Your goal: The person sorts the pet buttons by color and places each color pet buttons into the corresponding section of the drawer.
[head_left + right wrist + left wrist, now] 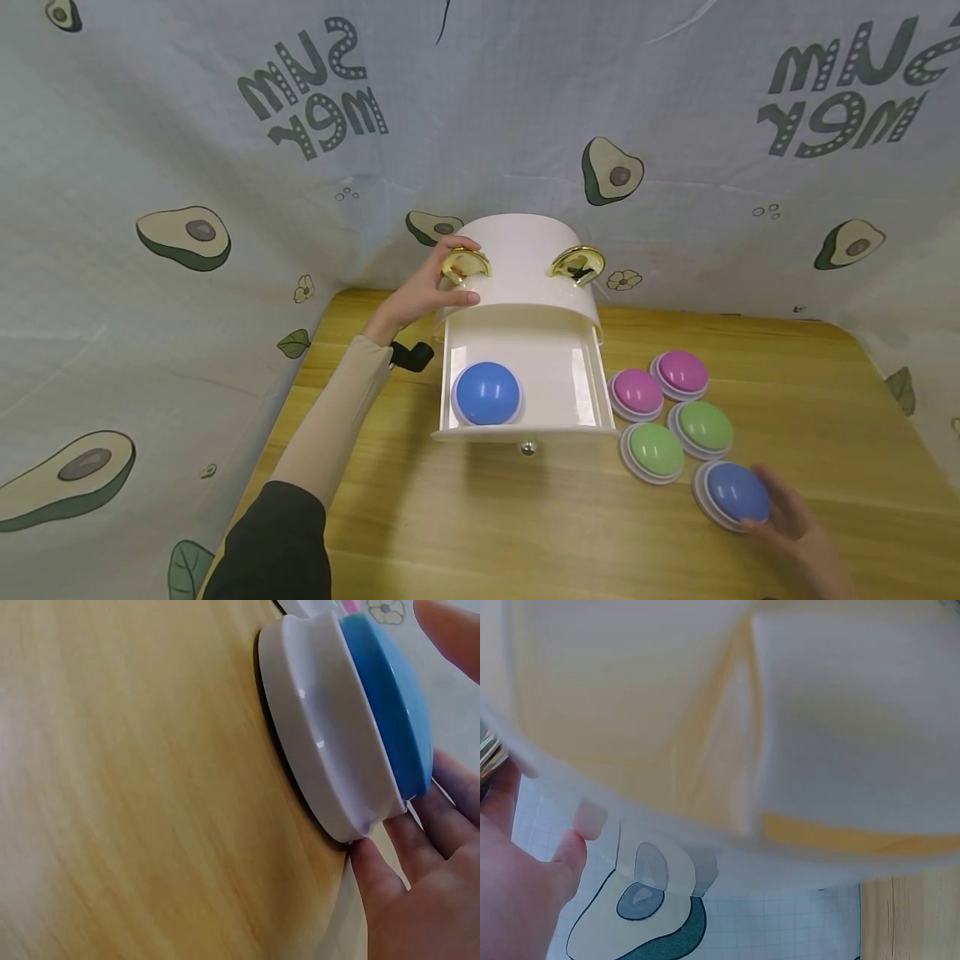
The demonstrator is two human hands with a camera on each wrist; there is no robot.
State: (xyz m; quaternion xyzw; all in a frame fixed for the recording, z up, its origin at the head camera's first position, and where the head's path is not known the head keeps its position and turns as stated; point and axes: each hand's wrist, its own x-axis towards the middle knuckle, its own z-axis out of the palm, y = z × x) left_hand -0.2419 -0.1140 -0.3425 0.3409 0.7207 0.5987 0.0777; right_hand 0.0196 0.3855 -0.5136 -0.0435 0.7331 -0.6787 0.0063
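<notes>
My left hand holds the upper left of a white drawer box, with thumb and forefinger on either side of a gold ear-shaped piece. In the left wrist view the thumb of that left hand lies against the pale wall. Its drawer stands pulled out, with a blue dome button inside at the left. Over on the right, my right hand reaches round another blue button on the table. The right wrist view shows several fingertips at its white base and one digit standing apart.
Two pink buttons and two green buttons sit between the drawer and the right hand. A second gold ear piece is on the box's right. Behind the wooden table hangs an avocado-print cloth.
</notes>
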